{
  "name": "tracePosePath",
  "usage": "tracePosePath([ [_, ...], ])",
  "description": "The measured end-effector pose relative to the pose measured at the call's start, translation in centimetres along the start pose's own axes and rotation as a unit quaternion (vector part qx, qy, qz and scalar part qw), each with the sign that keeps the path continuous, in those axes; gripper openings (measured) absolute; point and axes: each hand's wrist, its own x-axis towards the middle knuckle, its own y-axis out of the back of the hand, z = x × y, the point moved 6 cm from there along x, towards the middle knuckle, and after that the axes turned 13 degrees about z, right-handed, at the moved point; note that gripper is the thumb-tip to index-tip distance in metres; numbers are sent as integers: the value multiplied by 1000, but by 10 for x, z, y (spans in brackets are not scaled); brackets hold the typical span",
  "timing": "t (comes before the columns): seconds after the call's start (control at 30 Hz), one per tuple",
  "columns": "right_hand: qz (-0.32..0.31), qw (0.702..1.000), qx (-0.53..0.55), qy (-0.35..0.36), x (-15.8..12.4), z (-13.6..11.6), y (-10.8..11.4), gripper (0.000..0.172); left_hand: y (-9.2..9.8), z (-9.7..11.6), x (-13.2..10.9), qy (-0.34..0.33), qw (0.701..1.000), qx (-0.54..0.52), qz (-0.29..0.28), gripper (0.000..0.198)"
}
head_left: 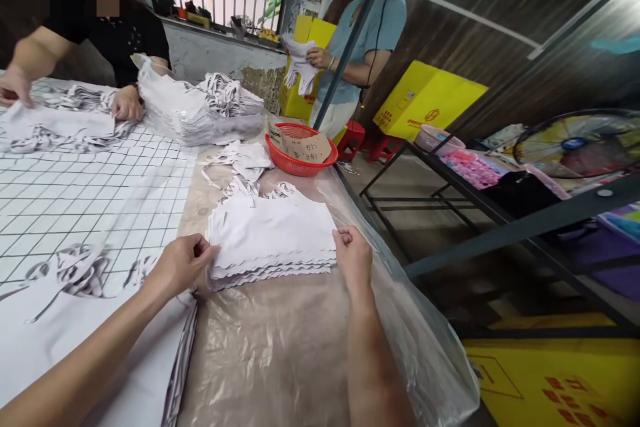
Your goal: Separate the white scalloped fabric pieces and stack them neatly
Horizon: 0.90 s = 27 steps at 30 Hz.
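A stack of pale camisoles (273,230) with thin straps and wavy lower edges lies on the plastic-covered table in front of me. My left hand (193,259) pinches the left edge of the top camisole between thumb and fingers. At the opposite edge, my right hand (354,253) has its fingertips closed on the fabric. The cloth lies nearly flat between both hands. More strappy pieces (245,160) are heaped just behind the stack. Below my left forearm lies another, larger pile of pale garments (100,347), its straps bunched at the top.
A red plastic basket (303,163) holding marked cardboard stands at the table's far right corner. Clear bags of garments (200,107) lie further back. Across the table, a person in black (107,53) handles garments; another in blue (373,33) stands holding some. A metal rack (450,173) is at right.
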Motion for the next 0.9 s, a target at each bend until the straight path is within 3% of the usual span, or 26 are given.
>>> tracePosePath([
  [0.13, 34, 999, 11, 30, 1, -3, 2, 27, 0, -1, 2, 13, 1000, -5, -5, 34],
  [0.5, 20, 1000, -9, 4, 2, 10, -17, 27, 0, 12, 24, -13, 992, 43, 117, 16],
  [0.77, 4, 1000, -22, 4, 2, 10, -16, 29, -7, 15, 47, -28, 984, 20, 172, 22],
  [0.9, 6, 1000, -14, 0, 2, 12, -15, 30, -4, 25, 58, -51, 983, 5, 179, 8],
])
